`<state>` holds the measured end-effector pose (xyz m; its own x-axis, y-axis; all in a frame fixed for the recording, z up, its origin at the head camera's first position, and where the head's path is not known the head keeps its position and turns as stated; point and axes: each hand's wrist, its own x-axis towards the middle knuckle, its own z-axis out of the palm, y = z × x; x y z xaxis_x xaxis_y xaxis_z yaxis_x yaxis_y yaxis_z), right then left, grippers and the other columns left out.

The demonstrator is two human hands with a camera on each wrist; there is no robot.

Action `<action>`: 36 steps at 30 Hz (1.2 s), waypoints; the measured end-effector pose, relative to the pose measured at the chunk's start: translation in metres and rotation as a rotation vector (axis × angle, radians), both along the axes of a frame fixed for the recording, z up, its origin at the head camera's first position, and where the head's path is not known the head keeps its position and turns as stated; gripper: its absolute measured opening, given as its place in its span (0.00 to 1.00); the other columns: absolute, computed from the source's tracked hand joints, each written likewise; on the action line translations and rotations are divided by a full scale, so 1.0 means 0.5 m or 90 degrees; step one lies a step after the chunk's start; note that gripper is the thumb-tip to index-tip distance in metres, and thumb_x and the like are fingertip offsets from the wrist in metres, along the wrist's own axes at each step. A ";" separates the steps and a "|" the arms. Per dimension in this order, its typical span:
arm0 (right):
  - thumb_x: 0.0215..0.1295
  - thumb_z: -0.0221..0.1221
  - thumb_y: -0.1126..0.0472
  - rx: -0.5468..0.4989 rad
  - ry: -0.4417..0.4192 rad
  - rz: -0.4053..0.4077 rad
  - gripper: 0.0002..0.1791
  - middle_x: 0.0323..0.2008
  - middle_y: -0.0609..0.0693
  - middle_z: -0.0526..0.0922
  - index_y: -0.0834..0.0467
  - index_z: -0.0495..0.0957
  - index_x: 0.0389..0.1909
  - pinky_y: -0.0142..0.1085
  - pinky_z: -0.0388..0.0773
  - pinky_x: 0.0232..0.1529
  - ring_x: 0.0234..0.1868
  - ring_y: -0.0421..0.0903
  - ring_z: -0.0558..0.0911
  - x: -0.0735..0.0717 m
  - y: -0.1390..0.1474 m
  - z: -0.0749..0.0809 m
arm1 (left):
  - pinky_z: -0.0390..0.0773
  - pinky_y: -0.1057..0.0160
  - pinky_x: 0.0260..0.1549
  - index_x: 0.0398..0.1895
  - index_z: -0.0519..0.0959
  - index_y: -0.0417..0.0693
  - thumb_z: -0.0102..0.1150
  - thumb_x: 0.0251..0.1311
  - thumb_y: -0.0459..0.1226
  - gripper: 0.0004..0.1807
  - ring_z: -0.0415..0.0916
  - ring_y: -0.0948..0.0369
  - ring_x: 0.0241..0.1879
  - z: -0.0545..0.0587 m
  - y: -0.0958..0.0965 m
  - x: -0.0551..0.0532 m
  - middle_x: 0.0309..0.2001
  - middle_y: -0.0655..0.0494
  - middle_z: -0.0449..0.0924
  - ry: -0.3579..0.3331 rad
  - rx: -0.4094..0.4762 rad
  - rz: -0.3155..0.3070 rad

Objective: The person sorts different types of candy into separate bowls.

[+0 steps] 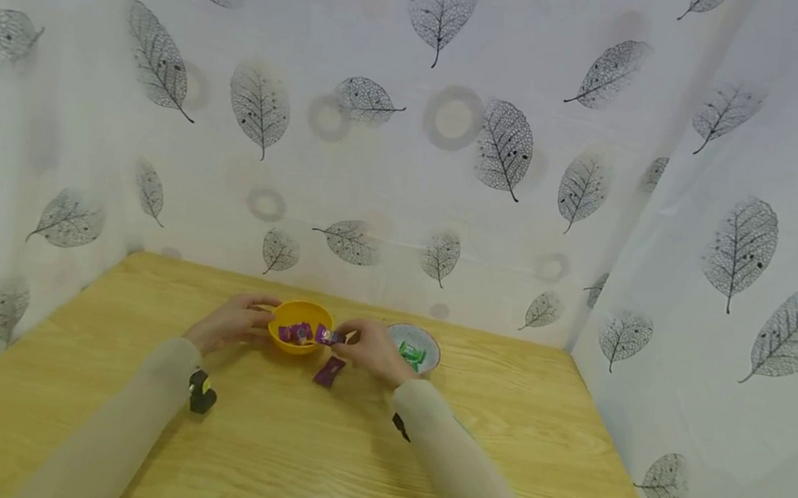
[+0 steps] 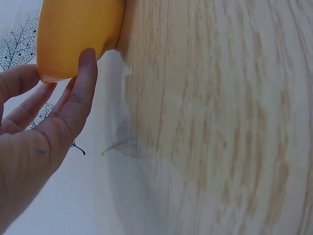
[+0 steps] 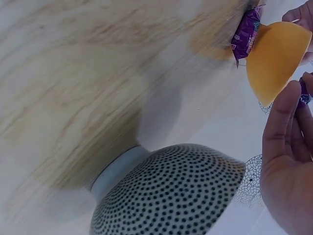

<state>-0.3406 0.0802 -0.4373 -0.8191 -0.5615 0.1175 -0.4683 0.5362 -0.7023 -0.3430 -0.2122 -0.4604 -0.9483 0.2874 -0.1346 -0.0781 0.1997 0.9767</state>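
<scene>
A yellow bowl (image 1: 303, 312) holds several purple-wrapped candies (image 1: 295, 332). My left hand (image 1: 233, 326) holds its left side, the fingertips against the outer wall (image 2: 80, 34) in the left wrist view. Over the bowl's right rim, my right hand (image 1: 372, 351) pinches a purple-wrapped candy (image 1: 324, 334) between thumb and fingers. Another purple candy (image 1: 329, 372) lies on the table just in front of the bowl; the right wrist view shows this candy (image 3: 246, 34) close beside the yellow wall.
Right of my right hand stands a white bowl (image 1: 401, 334), dark-dotted outside (image 3: 171, 191), with green-wrapped candies (image 1: 412, 355) inside. Both bowls stand near the far edge of the wooden table (image 1: 281, 452). Leaf-printed white sheeting (image 1: 378, 179) hangs behind and at the sides.
</scene>
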 end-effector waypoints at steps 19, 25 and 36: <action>0.64 0.64 0.56 0.028 0.057 -0.116 0.11 0.40 0.49 0.86 0.56 0.84 0.44 0.30 0.82 0.35 0.39 0.43 0.84 -0.012 -0.084 0.013 | 0.78 0.49 0.57 0.72 0.58 0.34 0.43 0.74 0.33 0.26 0.78 0.52 0.53 0.000 -0.001 -0.003 0.67 0.30 0.63 -0.002 0.006 0.008; 0.64 0.63 0.56 0.009 0.062 -0.163 0.09 0.39 0.49 0.86 0.57 0.85 0.41 0.31 0.81 0.39 0.38 0.41 0.82 -0.012 -0.104 0.012 | 0.79 0.50 0.56 0.72 0.57 0.33 0.42 0.74 0.33 0.26 0.80 0.53 0.51 -0.005 0.002 -0.001 0.67 0.28 0.62 -0.002 0.021 -0.008; 0.67 0.61 0.58 -0.057 0.032 -0.162 0.14 0.43 0.57 0.86 0.64 0.84 0.46 0.33 0.84 0.35 0.35 0.45 0.84 -0.023 -0.098 -0.002 | 0.78 0.48 0.57 0.72 0.56 0.32 0.43 0.74 0.33 0.26 0.77 0.47 0.55 0.001 -0.001 0.003 0.67 0.27 0.61 0.004 0.024 -0.012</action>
<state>-0.3520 0.0314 -0.4383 -0.9242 -0.3245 0.2014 -0.3623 0.5779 -0.7313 -0.3415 -0.2127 -0.4600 -0.9432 0.3104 -0.1180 -0.0688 0.1648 0.9839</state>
